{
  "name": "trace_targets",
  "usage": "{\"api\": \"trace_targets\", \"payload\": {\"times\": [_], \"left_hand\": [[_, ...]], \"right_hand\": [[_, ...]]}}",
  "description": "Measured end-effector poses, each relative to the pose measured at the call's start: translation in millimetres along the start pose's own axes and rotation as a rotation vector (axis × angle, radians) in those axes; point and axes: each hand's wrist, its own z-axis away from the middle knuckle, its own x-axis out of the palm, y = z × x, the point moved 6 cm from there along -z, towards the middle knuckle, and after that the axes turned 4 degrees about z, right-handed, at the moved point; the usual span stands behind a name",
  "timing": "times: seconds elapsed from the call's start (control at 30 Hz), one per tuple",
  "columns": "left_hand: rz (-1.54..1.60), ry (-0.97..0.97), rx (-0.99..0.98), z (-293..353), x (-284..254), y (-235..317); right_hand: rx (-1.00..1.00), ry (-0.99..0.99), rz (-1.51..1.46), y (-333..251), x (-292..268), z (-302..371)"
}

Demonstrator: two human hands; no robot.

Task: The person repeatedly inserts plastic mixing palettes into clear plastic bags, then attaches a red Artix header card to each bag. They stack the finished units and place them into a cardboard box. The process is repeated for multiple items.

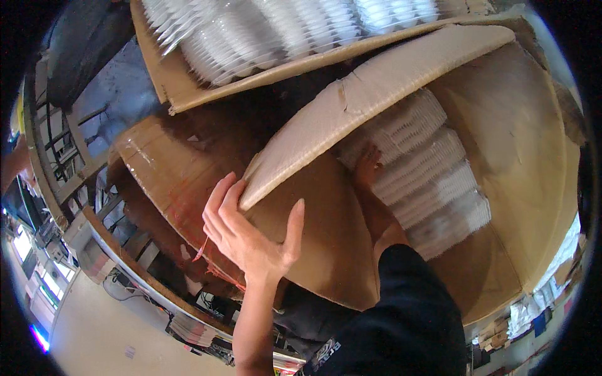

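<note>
A large brown cardboard box stands open in front of me, packed with rows of stacked white plastic containers. My left hand presses against the box's side with fingers spread, the fingertips at the edge of a raised pale cardboard flap. My right hand, on a black-sleeved arm, reaches down inside the box, and its fingers touch the end of a white container stack. Whether it grips a stack cannot be told.
A second open carton with clear stacked plastic containers sits above. To the left are metal shelving and a work counter with machines; a pale floor lies below.
</note>
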Motion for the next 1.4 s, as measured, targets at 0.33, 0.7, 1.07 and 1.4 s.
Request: {"api": "trace_targets", "payload": {"times": [0.33, 0.7, 1.07, 1.4], "left_hand": [[-0.009, -0.012, 0.021, 0.7, 1.2, 1.6], [0.021, -0.017, 0.03, 1.3, 2.1, 1.6], [0.009, -0.021, 0.031, -0.4, 2.8, 4.0], [0.04, -0.027, 0.015, 1.8, 2.8, 2.0]], "right_hand": [[0.112, 0.132, -0.028, 2.6, -22.1, -0.2], [-0.003, 0.047, -0.097, 14.2, -14.8, -7.2], [-0.067, -0.375, -0.178, 8.3, -22.6, -24.2], [0.0, -0.338, -0.102, -7.0, -21.8, -30.2]]}}
